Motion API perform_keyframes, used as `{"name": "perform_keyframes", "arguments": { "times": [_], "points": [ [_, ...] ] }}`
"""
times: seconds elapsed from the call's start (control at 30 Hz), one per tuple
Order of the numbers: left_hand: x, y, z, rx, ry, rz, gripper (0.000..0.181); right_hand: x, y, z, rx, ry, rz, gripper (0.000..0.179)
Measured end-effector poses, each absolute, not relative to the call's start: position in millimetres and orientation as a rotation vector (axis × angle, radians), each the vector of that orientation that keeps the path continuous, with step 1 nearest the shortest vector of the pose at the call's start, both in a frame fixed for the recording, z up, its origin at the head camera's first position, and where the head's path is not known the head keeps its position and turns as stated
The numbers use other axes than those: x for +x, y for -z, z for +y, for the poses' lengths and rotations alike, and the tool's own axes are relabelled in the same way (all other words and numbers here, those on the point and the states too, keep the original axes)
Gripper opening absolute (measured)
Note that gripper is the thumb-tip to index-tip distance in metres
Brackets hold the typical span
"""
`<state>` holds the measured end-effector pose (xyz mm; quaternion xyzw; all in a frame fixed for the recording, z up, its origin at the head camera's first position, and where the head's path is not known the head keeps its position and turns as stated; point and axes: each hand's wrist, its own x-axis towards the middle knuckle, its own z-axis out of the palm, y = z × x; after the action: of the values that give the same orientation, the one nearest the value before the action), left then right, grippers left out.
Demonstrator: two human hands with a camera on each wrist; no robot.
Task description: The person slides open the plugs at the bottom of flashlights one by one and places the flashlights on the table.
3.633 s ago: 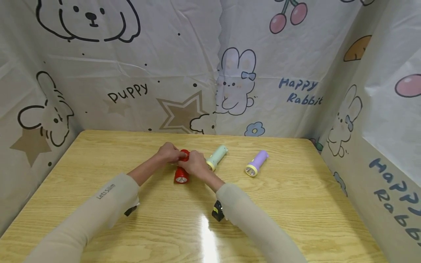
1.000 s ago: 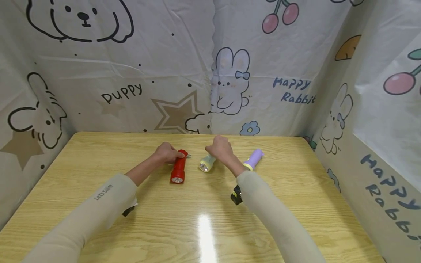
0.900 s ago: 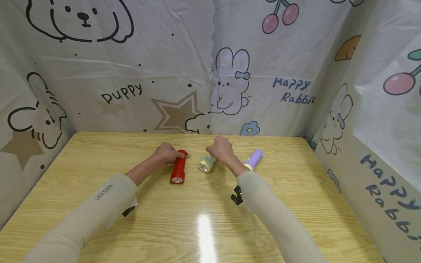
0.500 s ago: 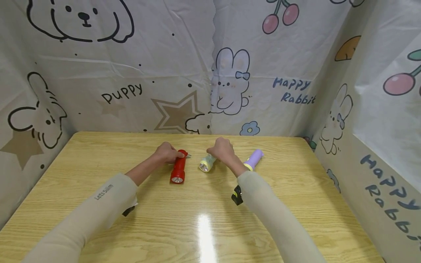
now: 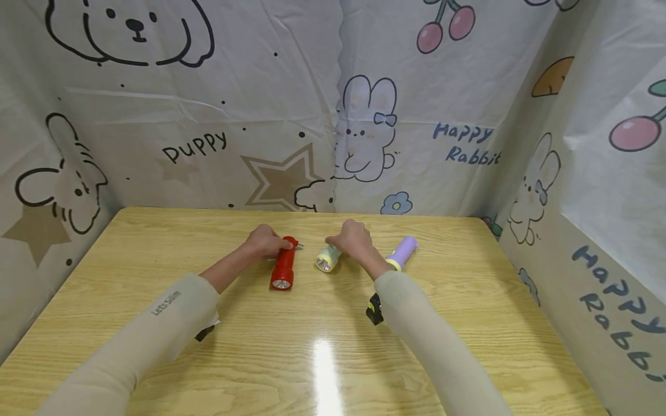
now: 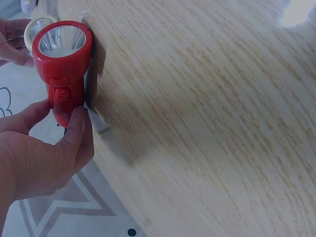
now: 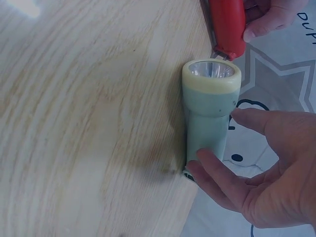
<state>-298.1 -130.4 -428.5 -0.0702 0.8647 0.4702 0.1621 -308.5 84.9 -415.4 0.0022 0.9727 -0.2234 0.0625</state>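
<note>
A red flashlight (image 5: pixel 283 267) lies on the table, lamp end toward the person. My left hand (image 5: pixel 264 241) pinches its tail end, and the left wrist view shows a slide switch (image 6: pixel 62 94) on its body. Two metal prongs (image 5: pixel 299 247) stick out at the tail. To the right lies a mint green flashlight (image 7: pixel 207 128) with a pale yellow head, also lamp end toward the person. My right hand (image 5: pixel 354 238) holds its body, thumb on one side and bent fingers on the other; in the head view this hand covers the tail.
A purple flashlight (image 5: pixel 404 251) lies right of the right hand, its lamp end partly hidden by the wrist. A printed cloth (image 5: pixel 208 104) hangs behind and beside the wooden table (image 5: pixel 250 358). Black wrist devices (image 5: pixel 374 309) hang under the sleeves.
Since 3.6 s ago my right hand has left the red flashlight and moved right to the mint green one. The prongs now show. Over the last second hardly anything has moved.
</note>
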Motion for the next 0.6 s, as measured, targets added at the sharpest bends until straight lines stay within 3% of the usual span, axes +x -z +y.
{"name": "perform_keyframes", "arguments": {
  "times": [0.33, 0.6],
  "points": [
    [-298.1, 427.5, -129.0, -0.201, -1.32, 2.489, 0.036, -310.7, 416.5, 87.8, -0.006, 0.668, 2.918, 0.05],
    [-296.7, 426.1, -129.3, -0.212, -1.347, 2.458, 0.038, -309.5, 412.7, 84.6, 0.026, 0.66, 2.878, 0.038]
  ]
}}
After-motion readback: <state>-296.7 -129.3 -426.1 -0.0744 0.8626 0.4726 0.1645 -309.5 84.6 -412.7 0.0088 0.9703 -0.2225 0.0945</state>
